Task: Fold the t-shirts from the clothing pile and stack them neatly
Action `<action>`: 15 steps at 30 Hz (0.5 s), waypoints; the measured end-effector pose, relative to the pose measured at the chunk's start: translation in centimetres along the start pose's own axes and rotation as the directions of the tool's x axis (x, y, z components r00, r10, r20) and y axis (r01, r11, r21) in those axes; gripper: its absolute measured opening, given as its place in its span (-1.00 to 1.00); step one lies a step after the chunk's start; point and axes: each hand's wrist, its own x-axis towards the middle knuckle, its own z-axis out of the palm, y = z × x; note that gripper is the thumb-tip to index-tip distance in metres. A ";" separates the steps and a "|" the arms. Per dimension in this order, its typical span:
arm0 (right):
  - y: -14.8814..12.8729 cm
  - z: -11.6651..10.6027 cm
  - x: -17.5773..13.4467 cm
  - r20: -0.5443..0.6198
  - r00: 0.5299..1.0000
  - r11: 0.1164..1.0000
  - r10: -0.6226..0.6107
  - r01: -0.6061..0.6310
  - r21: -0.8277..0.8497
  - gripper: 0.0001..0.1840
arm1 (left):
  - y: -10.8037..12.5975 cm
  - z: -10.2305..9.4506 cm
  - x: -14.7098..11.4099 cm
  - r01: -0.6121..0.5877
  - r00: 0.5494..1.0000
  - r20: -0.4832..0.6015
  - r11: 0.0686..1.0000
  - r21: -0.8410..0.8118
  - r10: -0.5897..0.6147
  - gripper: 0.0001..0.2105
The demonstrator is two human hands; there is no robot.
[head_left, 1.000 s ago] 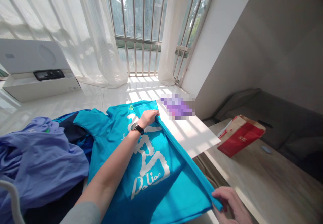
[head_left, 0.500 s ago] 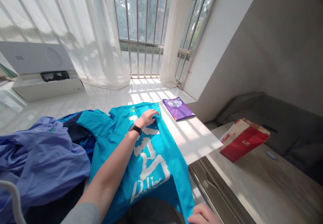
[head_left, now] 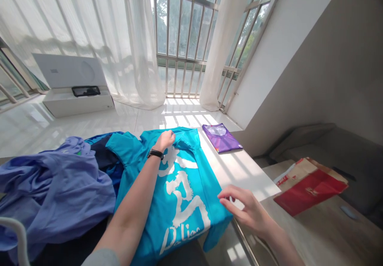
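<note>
Bearing "Dalian" lettering (head_left: 180, 235), turquoise shirt (head_left: 179, 190)

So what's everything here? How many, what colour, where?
shirt: 1, turquoise with white print, front middle
folded garment: 1, purple, beyond shirt's right edge
crumpled garment: 1, lavender, left
other clothes: count unclear, navy and blue, beside crumpled garment
box: 1, white, open, back left
phone-like thing: 1, black, in box
curtains: at least 2, white, back
window bars: many, silvery, back
paper bag: 1, red and tan, right
table: 1, beige, under bag
small object: 1, pale, on table
sofa-like seat: 1, dark grey, right
ledge: 1, white, under clothes
curved thing: 1, white, bottom left
left sleeve: 1, grey, bottom
left hand: 1, bare, black wristband, on shirt
right hand: 1, bare, near shirt's right edge
</note>
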 end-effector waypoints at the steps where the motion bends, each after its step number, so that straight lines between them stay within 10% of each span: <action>1: 0.1 -0.7 2.1 -0.014 0.999 0.999 -0.031 0.031 -0.008 -0.73 | -0.1 0.0 0.0 0.040 0.999 -0.017 0.999 0.003 -0.040 -0.65; 9: 3.2 2.4 19.6 -0.137 0.988 0.967 -0.071 0.034 -0.252 -0.63 | 0.5 1.1 -0.1 0.152 0.987 -0.056 0.988 -0.008 -0.152 -0.68; 12: 4.6 6.3 22.8 -0.119 0.992 0.908 -0.044 -0.010 -0.419 -0.43 | 0.7 1.4 -0.3 0.184 0.979 -0.083 0.983 -0.015 -0.184 -0.66; 15: 5.5 8.7 23.4 -0.081 0.995 0.903 -0.053 0.013 -0.429 -0.67 | 0.5 1.4 -0.4 0.197 0.976 -0.088 0.980 -0.041 -0.200 -0.66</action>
